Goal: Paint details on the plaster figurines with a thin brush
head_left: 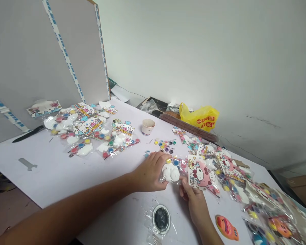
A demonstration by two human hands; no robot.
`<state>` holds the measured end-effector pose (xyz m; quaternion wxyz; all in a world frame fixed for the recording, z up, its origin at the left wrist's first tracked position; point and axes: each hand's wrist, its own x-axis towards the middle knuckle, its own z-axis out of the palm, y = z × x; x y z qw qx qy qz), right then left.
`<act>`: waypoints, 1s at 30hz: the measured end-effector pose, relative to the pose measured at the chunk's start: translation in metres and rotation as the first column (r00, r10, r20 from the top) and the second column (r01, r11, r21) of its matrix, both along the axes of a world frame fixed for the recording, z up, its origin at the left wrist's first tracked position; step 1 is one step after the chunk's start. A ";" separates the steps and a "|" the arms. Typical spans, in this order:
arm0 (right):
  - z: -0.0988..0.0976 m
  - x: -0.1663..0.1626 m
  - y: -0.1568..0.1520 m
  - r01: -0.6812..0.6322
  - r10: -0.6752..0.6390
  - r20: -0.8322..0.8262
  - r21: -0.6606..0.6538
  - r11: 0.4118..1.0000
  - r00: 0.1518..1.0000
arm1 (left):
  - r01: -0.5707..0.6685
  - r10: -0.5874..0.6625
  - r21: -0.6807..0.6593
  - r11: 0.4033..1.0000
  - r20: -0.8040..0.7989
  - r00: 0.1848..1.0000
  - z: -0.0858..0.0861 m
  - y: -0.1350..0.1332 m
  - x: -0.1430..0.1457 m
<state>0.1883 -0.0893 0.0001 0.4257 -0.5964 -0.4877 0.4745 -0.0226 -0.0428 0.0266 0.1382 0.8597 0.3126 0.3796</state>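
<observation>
Left hand (154,172): I grip one packet (172,172)
Right hand (193,199): at its edge; grip, I can't tell
Desk (112,190): many filled bags (88,126), loose paint pots (165,145)

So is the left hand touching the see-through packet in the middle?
Touching. The head view shows the left hand gripping the left end of the see-through packet.

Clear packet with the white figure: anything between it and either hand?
Nothing visible: the left hand grips the packet at its left end, and the right hand is at its lower right edge.
</observation>
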 end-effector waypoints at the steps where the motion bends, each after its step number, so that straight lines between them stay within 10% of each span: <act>1: -0.001 0.001 0.001 0.017 -0.017 -0.015 0.008 1.000 1.000 | -0.002 0.002 0.000 1.000 -0.003 1.000 0.000 0.000 0.000; 30: -0.002 0.004 0.005 0.122 -0.116 -0.062 0.094 0.988 0.991 | 0.022 -0.022 0.009 1.000 0.007 1.000 0.001 -0.002 0.001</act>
